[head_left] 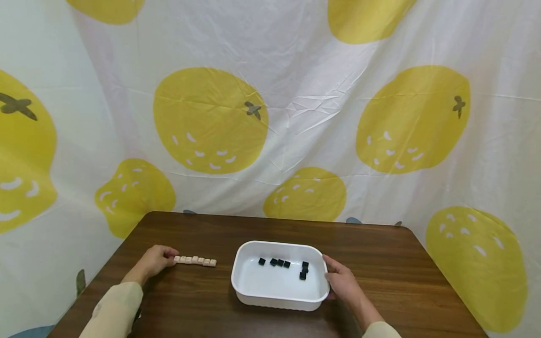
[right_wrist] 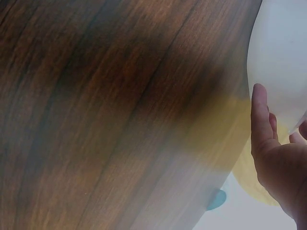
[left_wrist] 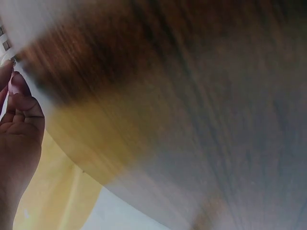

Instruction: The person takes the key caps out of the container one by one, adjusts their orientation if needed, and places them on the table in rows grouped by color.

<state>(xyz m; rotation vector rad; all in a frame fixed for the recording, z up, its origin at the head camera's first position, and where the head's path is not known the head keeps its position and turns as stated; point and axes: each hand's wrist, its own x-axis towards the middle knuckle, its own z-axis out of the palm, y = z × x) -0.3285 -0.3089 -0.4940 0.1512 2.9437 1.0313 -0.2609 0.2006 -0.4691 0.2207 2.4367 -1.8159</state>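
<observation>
The left hand meets the pale cubes, whether pinching I cannot tell; the right hand grips the white tub, fingers partly hidden beneath.

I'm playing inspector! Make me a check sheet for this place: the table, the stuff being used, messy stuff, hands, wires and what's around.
Surface: dark brown wood-grain table
Job's things: white rectangular plastic tray with small black square pieces inside; to its left, a row of small pale pinkish square pieces on the table
Clutter: nothing seen
Hands: left hand at the pale row's left end, whether pinching a piece is unclear; right hand holds the tray's right end
Cables: nothing seen
Surroundings: white cloth with large yellow lemon prints behind the table
</observation>
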